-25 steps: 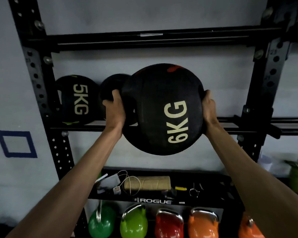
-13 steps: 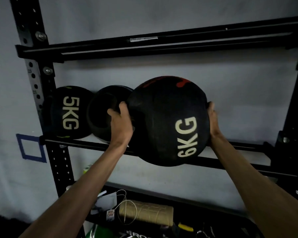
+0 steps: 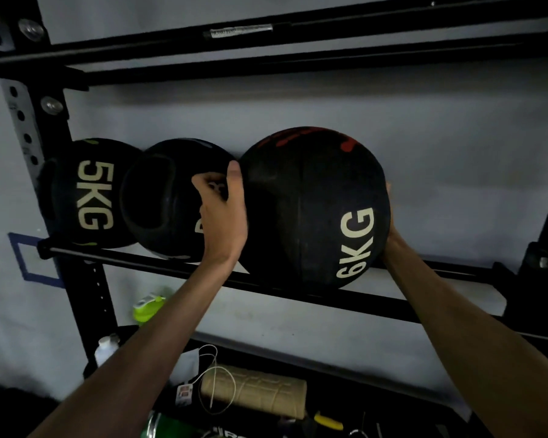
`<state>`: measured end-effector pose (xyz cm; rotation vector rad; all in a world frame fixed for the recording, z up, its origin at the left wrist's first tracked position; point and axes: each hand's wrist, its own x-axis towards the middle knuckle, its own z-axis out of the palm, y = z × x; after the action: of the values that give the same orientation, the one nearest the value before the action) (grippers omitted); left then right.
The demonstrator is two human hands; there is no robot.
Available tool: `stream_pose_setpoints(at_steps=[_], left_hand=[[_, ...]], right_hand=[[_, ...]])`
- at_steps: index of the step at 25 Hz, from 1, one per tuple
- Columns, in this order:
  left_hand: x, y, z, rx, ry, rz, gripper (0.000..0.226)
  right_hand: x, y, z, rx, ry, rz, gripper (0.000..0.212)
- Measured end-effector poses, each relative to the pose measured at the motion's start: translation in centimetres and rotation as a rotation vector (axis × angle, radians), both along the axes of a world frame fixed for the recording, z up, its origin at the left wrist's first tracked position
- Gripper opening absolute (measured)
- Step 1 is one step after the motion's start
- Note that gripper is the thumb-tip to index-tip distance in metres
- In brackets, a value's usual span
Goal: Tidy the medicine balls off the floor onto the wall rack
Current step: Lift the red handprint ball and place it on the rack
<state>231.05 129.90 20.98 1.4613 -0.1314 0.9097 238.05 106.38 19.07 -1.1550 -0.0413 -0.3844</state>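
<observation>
6kg medicine ball (image 3: 313, 210) at the wall rack (image 3: 361, 298), underside on or just above the front rail (contact not clear from this angle), third in a row after the middle ball (image 3: 168, 200) and a 5kg ball (image 3: 89, 194), both seated on the rails.

hands: left hand (image 3: 223, 216) clasped on the ball's left flank, thumb up over the curve, fingers curled into the narrow gap toward the middle ball. right hand (image 3: 389, 216) pressed to the far right side, only its edge and wrist showing; fingers hidden behind the ball, so degree of closure not determinable.

step in hand, by judgement: final seating of the ball on the rails, placement nearly complete. next move likely to call for settling the weight fully between the rails, then drawing the left hand out of the gap without dragging the ball forward or knocking the middle ball; release only once steady.

possible obstruction: the tight space between the two balls, with the left fingers wedged there. free rail to the right. upper crossbar (image 3: 298, 63) well above, no hindrance.

below: a lower shelf with a tan roll (image 3: 253, 393), a looped white cord (image 3: 217, 380), a small white bottle (image 3: 106, 346) and a green-lidded container (image 3: 148, 306). blue tape square (image 3: 23, 257) on the wall at left.
</observation>
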Motion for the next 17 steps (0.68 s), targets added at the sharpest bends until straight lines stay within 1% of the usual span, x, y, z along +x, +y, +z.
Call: stream_pose_setpoints(at_steps=[1,2,3,4,5,8,9,11,12,14,17], left_hand=[[0.3,0.0,-0.3,0.008,-0.054,-0.019,0.043],[0.5,0.0,-0.7,0.020,-0.100,-0.032,0.042],[0.6,0.0,-1.0,0.034,-0.138,-0.039,0.042],[0.8,0.0,-1.2,0.038,-0.164,-0.042,0.041],[0.9,-0.1,-1.4,0.022,-0.181,-0.046,0.039],[0.7,-0.5,-1.4,-0.083,-0.203,-0.068,0.033],[0.6,-0.5,-1.5,-0.111,-0.203,-0.075,0.033],[0.5,-0.4,-1.7,-0.146,-0.199,-0.091,0.035],[0.5,-0.2,-1.8,-0.153,-0.199,-0.106,0.036],[0.5,-0.1,-1.9,-0.153,-0.194,-0.131,0.037],[0.2,0.0,-1.7,-0.142,-0.196,-0.174,0.033]], right_hand=[[-0.2,0.0,0.1,0.001,0.001,0.033,0.049],[-0.1,-0.2,-0.2,-0.011,0.037,0.023,0.059],[-1.4,0.3,0.1,-0.038,0.028,0.066,0.072],[-2.3,0.2,0.0,-0.056,0.020,0.091,0.081],[-2.5,0.0,0.0,-0.050,0.052,0.085,0.081],[-2.2,-0.7,0.4,-0.122,0.078,-0.010,0.052],[-2.6,-0.8,0.4,-0.144,0.071,-0.041,0.049],[-4.0,-1.0,0.7,-0.167,0.045,-0.074,0.054],[-5.0,-0.8,0.8,-0.170,0.014,-0.130,0.050],[-7.1,0.5,1.0,-0.240,-0.088,-0.254,0.042],[-8.4,3.7,0.4,-0.327,-0.195,-0.420,0.043]])
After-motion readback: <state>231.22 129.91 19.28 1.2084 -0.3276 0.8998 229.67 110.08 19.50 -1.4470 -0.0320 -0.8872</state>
